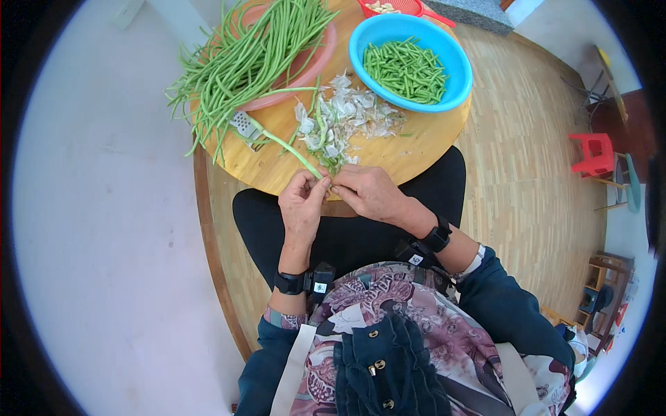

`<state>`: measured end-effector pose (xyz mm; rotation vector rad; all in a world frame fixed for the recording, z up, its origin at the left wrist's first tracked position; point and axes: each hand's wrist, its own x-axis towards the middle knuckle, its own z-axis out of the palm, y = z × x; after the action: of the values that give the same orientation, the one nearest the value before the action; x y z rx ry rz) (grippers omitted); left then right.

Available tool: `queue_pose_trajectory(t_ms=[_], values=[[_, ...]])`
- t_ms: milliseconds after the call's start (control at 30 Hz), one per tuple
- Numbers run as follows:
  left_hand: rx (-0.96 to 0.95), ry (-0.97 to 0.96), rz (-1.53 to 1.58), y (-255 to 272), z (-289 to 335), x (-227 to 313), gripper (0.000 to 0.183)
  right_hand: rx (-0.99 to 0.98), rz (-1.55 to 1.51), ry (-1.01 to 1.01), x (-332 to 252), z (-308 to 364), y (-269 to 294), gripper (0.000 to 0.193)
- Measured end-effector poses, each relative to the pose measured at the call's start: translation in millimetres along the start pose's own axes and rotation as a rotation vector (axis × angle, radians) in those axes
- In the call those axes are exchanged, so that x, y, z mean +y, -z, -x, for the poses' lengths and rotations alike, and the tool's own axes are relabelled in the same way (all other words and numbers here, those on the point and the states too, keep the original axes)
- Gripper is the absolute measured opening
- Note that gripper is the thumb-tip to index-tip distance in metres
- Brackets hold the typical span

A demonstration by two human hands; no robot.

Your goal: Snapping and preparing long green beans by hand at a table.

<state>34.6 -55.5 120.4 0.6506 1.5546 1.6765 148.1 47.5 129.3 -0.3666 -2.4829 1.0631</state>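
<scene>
My left hand [302, 206] pinches a long green bean [283, 143] near its lower end, at the table's near edge. The rest of that bean slants up and left across the wood. My right hand [372, 195] is closed, its thumb and fingers at the same bean end and almost touching the left fingertips. The very tip is hidden between them. Just beyond my hands lies a heap of white garlic skins [354, 109] mixed with green scraps. A large bundle of long beans [267, 45] spills over the pink basin [325, 57] at the far left.
A blue basin [458, 90] holding short cut bean pieces [407, 69] stands at the far right of the round wooden table [433, 132]. Behind it is a red strainer [409, 7] with pale cloves [381, 7]. A metal grater [243, 125] lies by the pink basin. A red stool [593, 154] stands off right.
</scene>
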Motion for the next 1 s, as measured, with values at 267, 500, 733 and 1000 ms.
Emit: queue_pose_trajectory(t_ms=[267, 500, 733, 1000], values=[[-0.138, 0.077, 0.007, 5, -1, -3, 0.009, -0.121, 0.131, 0.236, 13, -4, 12, 0.01], [-0.135, 0.055, 0.016, 8, -1, -6, 0.014, -0.15, 0.159, 0.264, 15, -5, 14, 0.009], [-0.023, 0.005, 0.182, 8, -6, -3, 0.017, -0.133, 0.14, 0.207, 10, -2, 16, 0.009], [-0.113, 0.186, 0.004, 13, -6, -17, 0.019, -0.183, -0.016, 0.043, 10, 19, 0, 0.01]])
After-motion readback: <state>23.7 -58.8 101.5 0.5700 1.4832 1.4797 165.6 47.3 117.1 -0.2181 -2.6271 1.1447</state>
